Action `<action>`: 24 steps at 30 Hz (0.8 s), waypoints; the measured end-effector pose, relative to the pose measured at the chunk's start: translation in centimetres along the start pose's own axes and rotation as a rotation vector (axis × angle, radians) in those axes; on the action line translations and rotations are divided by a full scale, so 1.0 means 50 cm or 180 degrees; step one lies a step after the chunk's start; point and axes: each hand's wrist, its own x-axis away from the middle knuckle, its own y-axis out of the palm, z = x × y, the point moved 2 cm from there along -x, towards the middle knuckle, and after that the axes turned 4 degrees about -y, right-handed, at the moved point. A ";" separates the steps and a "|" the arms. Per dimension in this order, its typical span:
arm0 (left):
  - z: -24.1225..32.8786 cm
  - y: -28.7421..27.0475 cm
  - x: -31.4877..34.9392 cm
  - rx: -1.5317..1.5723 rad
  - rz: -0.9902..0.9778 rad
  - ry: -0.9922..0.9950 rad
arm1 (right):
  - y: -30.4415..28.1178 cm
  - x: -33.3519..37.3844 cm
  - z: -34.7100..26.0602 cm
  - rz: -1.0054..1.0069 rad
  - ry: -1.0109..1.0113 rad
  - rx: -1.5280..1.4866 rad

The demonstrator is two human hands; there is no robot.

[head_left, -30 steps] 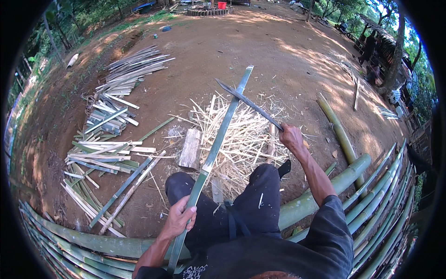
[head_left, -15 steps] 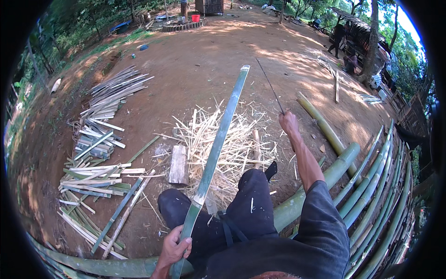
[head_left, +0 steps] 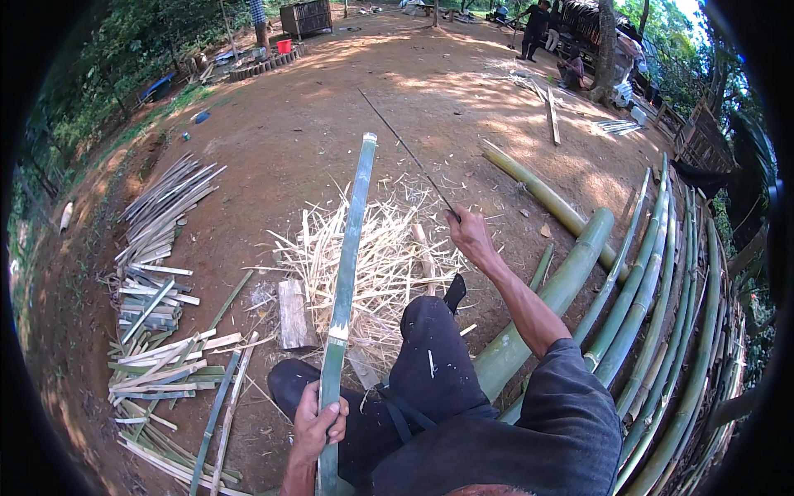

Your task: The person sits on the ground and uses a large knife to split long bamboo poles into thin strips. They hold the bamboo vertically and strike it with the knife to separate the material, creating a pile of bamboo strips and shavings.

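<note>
Holding a long green bamboo strip [head_left: 351, 240], my left hand [head_left: 321, 423] had its fingers wrapped tight around the low part, close to my lap. The strip stood up in front of me and leaned a little to the right at the top, with a pale ring at the joint above my hand. My right hand [head_left: 471, 236] was closed around the near end of a long thin knife [head_left: 406, 150], out past my right knee [head_left: 426, 318]. The dark knife pointed up and to the left, and brown dirt [head_left: 289, 157] showed between its tip and the top of the strip. Past my knees, a messy heap of pale shavings [head_left: 364, 269] lay on the dirt, and a short block of wood [head_left: 296, 314] was by its left edge. To my left, cut strips [head_left: 174, 198] lay in piles. To my right was a fat green pole [head_left: 547, 302], with a yellowish pole [head_left: 542, 192] near its far end. Long thin poles [head_left: 701, 339] lay farther right. Far off, I could see a red bucket [head_left: 284, 46] and a person in dark clothes [head_left: 536, 29]
</note>
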 end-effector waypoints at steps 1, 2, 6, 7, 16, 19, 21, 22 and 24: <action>-0.002 0.004 -0.002 -0.0051 0.0045 -0.0027 | 0.002 0.003 0.003 0.0064 -0.0208 0.0117; -0.004 0.011 -0.004 -0.0103 0.0092 -0.0061 | 0.005 0.007 0.003 0.0069 -0.0372 0.0283; -0.014 0.003 -0.010 -0.0306 0.0131 -0.0110 | 0.023 0.029 0.004 -0.0180 -0.0562 0.0735; -0.013 0.002 -0.010 -0.0315 0.0198 -0.0082 | 0.027 0.035 0.004 -0.0105 -0.0717 0.0714; 0.006 -0.005 -0.003 -0.0503 0.0676 0.0138 | 0.035 0.056 -0.021 -0.0227 -0.1131 0.0709; 0.009 -0.008 0.001 -0.0559 0.0734 0.0165 | 0.041 0.056 -0.025 -0.0159 -0.1158 0.0583; 0.008 -0.015 0.000 -0.0606 0.0739 0.0155 | 0.044 0.054 -0.025 -0.0223 -0.1114 0.0566; 0.009 -0.013 0.001 -0.0594 0.0740 0.0145 | 0.045 0.054 -0.024 -0.0254 -0.1091 0.0558; 0.014 -0.008 0.003 -0.0561 0.0755 0.0147 | 0.043 0.054 -0.025 -0.0269 -0.1096 0.0560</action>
